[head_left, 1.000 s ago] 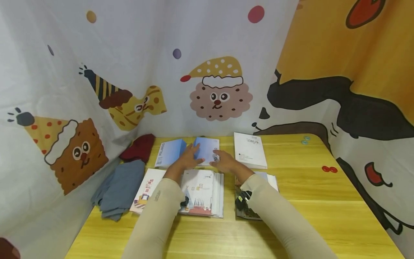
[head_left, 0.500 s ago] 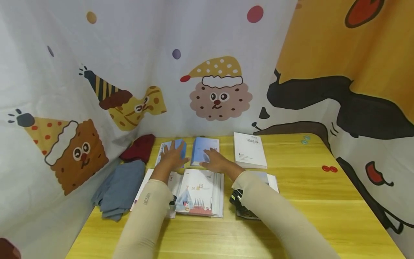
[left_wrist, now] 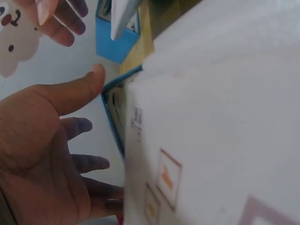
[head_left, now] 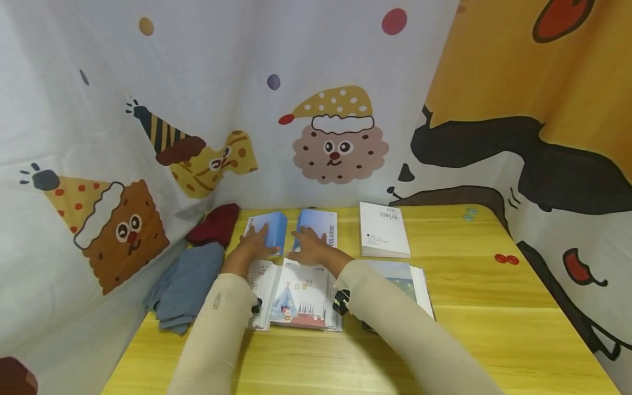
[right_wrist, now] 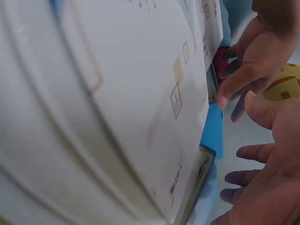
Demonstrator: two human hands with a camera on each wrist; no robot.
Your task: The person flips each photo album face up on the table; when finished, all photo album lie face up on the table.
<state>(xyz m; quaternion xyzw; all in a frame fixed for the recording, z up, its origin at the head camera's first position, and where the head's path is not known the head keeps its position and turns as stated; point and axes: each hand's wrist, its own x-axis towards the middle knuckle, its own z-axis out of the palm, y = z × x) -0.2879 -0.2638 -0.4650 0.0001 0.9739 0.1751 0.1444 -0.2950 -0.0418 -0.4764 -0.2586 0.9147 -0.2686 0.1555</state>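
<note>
Head view: a yellow wood-grain desk stands in a corner hung with cartoon-printed cloth. At its far side lie two pale blue, glossy rectangular boxes: the left blue box is propped up at a tilt, and the right blue box, which has "POLAROID" printed along its edge, lies just beside it. The left hand rests flat against the left blue box with its fingers spread and straight, gripping nothing. The right hand lies palm down at the near edge of the right blue box, fingers likewise extended and relaxed. Both forearms, in smooth beige sleeves, reach forward side by side over an open booklet, a stack of thin white pages with a small tent drawing. A white rectangular book lies flat to the right of the boxes, and another printed booklet sits partly under the right sleeve. At the desk's left edge are a soft, crumpled grey-blue cloth and a dark red cloth.

The left wrist view shows the left palm open, thumb out, beside a blue edge and white pages. The right wrist view shows the right hand's fingers loosely spread next to glossy white pages.
</note>
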